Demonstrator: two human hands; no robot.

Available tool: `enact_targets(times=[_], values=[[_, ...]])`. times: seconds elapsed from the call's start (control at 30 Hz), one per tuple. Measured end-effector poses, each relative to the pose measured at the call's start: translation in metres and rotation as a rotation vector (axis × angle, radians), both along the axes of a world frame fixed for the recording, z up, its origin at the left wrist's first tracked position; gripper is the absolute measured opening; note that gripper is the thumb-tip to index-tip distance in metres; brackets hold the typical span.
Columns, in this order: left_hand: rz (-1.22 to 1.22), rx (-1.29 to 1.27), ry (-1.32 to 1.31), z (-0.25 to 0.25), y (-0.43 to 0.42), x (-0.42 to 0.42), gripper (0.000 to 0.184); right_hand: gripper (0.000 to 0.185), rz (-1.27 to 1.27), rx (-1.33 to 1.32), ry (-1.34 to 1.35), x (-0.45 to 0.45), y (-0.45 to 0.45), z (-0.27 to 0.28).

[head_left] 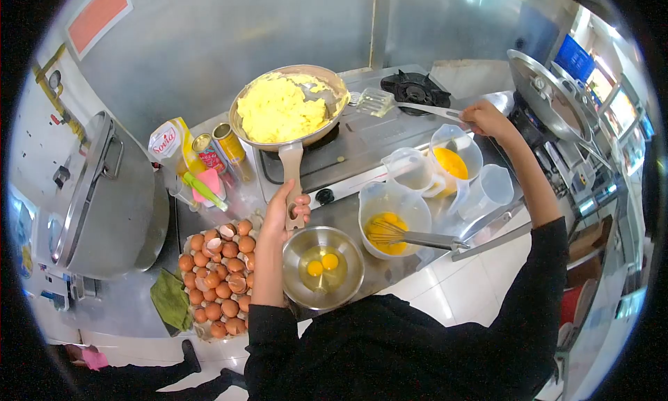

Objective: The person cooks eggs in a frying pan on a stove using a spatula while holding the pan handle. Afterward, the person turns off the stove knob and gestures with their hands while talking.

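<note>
My left hand (281,211) is closed around the handle of a frying pan (339,86), which sits over the left burner. Scrambled eggs (278,112) are heaped in the pan, mostly to its left. In my right hand (487,120) is the long handle of a slotted spatula (376,102); its head is right of the pan, apart from the eggs. Below my left hand, a metal bowl (292,251) holds two yolks in egg white. A whisk (426,240) leans in a plastic pitcher (370,198) with beaten egg.
Brown eggs and broken shells fill a carton (209,335) at left, beside a green cloth (170,300). Behind stand cans (228,147), an oil pouch (174,140) and a big pot (136,206). More pitchers (487,192) stand right, near a bare burner (415,89). Another person's legs (160,376) show lower left.
</note>
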State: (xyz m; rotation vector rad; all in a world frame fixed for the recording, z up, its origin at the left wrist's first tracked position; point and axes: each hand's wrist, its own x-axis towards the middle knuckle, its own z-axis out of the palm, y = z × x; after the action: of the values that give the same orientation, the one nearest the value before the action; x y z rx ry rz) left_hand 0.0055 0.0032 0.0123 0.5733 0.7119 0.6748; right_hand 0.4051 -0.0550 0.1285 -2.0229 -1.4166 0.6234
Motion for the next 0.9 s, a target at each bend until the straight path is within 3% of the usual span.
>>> enact_targets(times=[0.2, 0.3, 0.4, 0.6, 0.7, 0.8, 0.9], values=[[-0.03, -0.021, -0.017, -0.003, 0.004, -0.002, 0.023, 0.024, 0.117, 0.118, -0.267, -0.01, 0.027, 0.04], [-0.043, -0.022, -0.026, -0.003, 0.005, -0.004, 0.022, 0.025, 0.107, 0.063, -0.41, -0.036, 0.023, 0.09], [-0.037, -0.024, -0.028, -0.001, 0.003, -0.003, 0.022, 0.024, 0.212, 0.204, -0.298, -0.058, 0.029, 0.111], [-0.037, -0.006, -0.084, -0.004, 0.002, -0.005, 0.022, 0.028, 0.344, 0.429, -0.916, -0.109, 0.074, 0.108], [-0.02, 0.002, -0.105, -0.005, 0.001, -0.003, 0.021, 0.029, 0.218, 0.086, -1.011, -0.134, 0.104, 0.102], [-0.017, -0.013, -0.121, -0.009, 0.0, 0.0, 0.021, 0.026, 0.188, -0.014, -1.057, -0.155, 0.123, 0.099], [-0.026, 0.009, -0.1, -0.008, -0.005, 0.006, 0.021, 0.023, 0.239, 0.1, -1.146, -0.162, 0.138, 0.088]])
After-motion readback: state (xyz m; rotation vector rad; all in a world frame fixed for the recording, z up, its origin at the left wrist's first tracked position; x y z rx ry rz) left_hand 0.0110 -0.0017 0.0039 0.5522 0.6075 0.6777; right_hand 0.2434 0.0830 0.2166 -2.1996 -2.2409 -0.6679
